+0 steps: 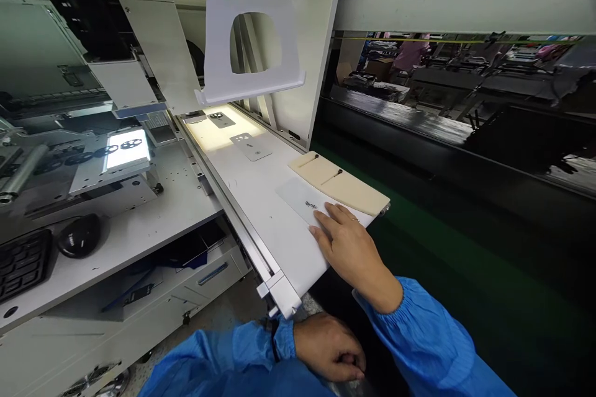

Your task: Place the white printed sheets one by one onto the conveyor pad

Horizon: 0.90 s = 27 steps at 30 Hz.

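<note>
My right hand (pixel 347 239) lies with its fingers stretched out at the near end of the white conveyor belt (pixel 251 205). Its fingertips touch the near end of a thin, pale translucent sheet (pixel 293 195) with small dark printing. Further up the belt are a light grey phone-back-shaped panel (pixel 251 146) and a darker one (pixel 221 119) with a round black camera pattern, under bright light. My left hand (pixel 328 347) is curled into a loose fist below the belt's end, with nothing visible in it.
A cream guide plate (pixel 339 181) with two slots and dark screws sits along the belt's right edge. Above hangs a white bracket (pixel 254 84). At left are a mouse (pixel 79 236), a keyboard (pixel 23 263) and a lit screen (pixel 125 147). A metal rail (pixel 242 226) borders the belt.
</note>
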Each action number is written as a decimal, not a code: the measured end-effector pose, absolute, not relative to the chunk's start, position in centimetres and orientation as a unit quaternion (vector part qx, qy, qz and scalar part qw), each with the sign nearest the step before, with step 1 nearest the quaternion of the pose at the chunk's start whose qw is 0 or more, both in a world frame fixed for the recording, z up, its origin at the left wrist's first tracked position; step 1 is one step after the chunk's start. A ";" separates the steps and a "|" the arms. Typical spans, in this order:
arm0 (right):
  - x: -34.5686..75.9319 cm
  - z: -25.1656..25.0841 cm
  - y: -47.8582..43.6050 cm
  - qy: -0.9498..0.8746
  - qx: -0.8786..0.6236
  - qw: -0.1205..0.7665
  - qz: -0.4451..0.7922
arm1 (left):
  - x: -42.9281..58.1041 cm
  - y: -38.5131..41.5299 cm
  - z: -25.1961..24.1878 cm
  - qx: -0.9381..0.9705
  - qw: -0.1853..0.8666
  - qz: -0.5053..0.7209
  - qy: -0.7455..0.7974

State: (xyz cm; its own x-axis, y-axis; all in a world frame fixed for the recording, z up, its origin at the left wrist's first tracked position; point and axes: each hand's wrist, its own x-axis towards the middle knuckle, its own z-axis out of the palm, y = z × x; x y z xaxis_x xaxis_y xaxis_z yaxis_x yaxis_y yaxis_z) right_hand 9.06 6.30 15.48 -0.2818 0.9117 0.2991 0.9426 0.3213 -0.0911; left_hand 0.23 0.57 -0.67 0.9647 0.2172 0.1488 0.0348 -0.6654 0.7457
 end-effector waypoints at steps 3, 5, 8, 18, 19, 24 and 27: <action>8.6 15.8 6.6 -0.794 -0.587 0.148 -0.050 | 0.5 0.6 -1.2 0.899 0.423 0.097 0.065; 8.3 15.9 6.9 -0.791 -0.593 0.145 -0.048 | 0.6 0.7 -1.4 0.895 0.430 0.097 0.064; 8.2 16.0 7.1 -0.789 -0.596 0.141 -0.045 | 0.6 0.7 -1.4 0.896 0.428 0.097 0.069; 8.5 15.5 7.6 -0.792 -0.591 0.145 -0.053 | 0.1 0.3 -0.3 0.907 0.395 0.127 0.069; 8.5 15.4 7.6 -0.792 -0.590 0.147 -0.055 | 0.1 0.3 -0.2 0.908 0.394 0.128 0.069; 8.6 15.0 7.7 -0.796 -0.577 0.168 -0.074 | 0.1 0.3 -0.1 0.907 0.395 0.128 0.068; 8.8 15.2 7.1 -0.799 -0.563 0.189 -0.094 | 0.1 0.4 -0.1 0.904 0.400 0.138 0.061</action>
